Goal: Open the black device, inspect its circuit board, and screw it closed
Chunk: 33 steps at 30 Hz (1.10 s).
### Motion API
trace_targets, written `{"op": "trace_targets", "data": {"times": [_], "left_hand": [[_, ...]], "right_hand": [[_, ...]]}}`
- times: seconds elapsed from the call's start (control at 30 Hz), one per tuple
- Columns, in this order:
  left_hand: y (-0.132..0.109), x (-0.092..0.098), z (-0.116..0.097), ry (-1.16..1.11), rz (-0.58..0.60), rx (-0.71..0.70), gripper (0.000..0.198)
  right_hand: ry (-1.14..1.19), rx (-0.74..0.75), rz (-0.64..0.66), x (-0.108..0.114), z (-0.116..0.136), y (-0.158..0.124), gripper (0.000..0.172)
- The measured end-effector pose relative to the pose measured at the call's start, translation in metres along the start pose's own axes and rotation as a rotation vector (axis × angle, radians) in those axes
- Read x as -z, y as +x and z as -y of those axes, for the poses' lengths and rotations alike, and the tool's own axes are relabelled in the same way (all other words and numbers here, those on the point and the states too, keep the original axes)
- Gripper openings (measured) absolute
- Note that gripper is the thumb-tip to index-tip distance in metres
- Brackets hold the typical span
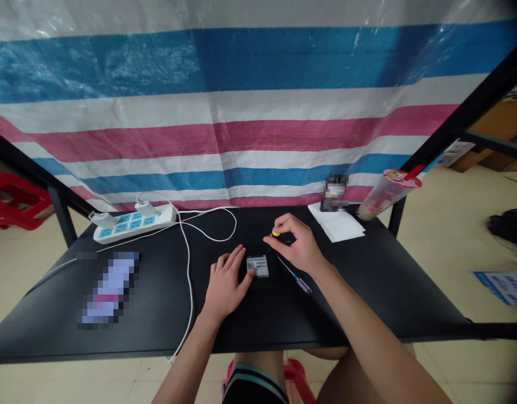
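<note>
On the black table (359, 292), my left hand (227, 283) rests with its fingers and thumb on a small black device (258, 278) bearing a white printed label. My right hand (294, 244) is just beyond the device, pinching a small yellow object (275, 232) between thumb and fingers; most of it is hidden. A blue-handled screwdriver (301, 284) lies close below my right palm, with its thin metal shaft pointing toward the device.
A white power strip (134, 223) with blue sockets and white cables (190, 280) lies at the table's far left. A pixelated object (109, 289) lies nearer. White paper (336, 223), a pixelated item (334, 192) and a tilted plastic cup (387, 193) stand far right. A striped tarpaulin (224, 112) hangs behind.
</note>
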<state>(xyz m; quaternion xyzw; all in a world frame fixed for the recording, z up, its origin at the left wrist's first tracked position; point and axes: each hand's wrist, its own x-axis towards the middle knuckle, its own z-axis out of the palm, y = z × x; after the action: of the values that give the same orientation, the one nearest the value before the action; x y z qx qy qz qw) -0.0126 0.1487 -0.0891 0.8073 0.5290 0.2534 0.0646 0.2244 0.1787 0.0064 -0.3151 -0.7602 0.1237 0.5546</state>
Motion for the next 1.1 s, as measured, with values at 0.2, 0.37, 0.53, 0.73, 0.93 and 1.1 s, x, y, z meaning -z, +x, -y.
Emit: {"op": "trace_targets", "data": {"times": [0.2, 0.37, 0.53, 0.73, 0.93, 1.1], "left_hand": [[0.000, 0.001, -0.001, -0.004, 0.001, 0.002, 0.058], [0.000, 0.001, -0.001, 0.002, 0.010, 0.006, 0.057], [0.001, 0.002, -0.003, 0.001, 0.025, 0.010, 0.057], [-0.001, 0.006, -0.007, -0.007, 0.038, 0.032, 0.059], [-0.001, 0.011, -0.010, -0.032, 0.053, 0.054, 0.062], [-0.001, 0.013, -0.011, -0.058, 0.060, 0.061, 0.063]], "right_hand": [[0.050, -0.034, 0.051, -0.003, -0.002, -0.003, 0.008], [0.036, -0.006, 0.020, -0.006, 0.000, -0.004, 0.009], [-0.023, 0.011, -0.055, -0.005, -0.001, -0.005, 0.013], [0.022, -0.032, 0.040, -0.005, 0.001, -0.008, 0.012], [0.033, -0.074, 0.013, -0.011, -0.006, -0.015, 0.012], [-0.125, -0.085, -0.058, -0.011, -0.012, -0.019, 0.019]]}}
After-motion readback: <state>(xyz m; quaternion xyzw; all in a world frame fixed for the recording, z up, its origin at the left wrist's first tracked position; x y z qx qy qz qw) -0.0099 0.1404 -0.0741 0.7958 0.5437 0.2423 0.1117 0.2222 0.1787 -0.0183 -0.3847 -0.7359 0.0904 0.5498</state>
